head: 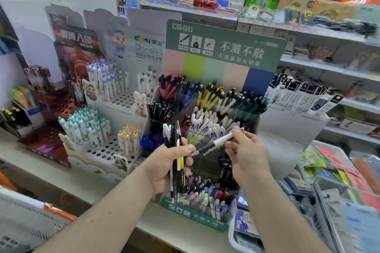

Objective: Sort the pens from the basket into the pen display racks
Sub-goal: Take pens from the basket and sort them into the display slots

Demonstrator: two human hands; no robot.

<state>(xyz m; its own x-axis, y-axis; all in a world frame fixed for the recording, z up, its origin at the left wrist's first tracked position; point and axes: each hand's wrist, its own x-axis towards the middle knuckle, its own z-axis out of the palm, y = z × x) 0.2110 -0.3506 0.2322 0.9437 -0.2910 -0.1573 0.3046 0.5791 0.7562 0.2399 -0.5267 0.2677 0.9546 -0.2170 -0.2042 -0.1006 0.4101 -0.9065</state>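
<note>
Between the two hands, a white-and-black pen [216, 143] is lying aslant, the right hand [245, 154] pinching its upper end while its metal tip is pointing at the left hand [167, 165]. That left hand is gripping a bundle of pens [176, 162] upright, fingers curled round black, white and yellow barrels. Behind both, a green-fronted pen display rack [205, 214] is standing on the counter [170, 230], its clear compartments holding sorted pens, with a white perforated rack [102, 150] beside it and a white basket [24, 215] showing at lower left.
</note>
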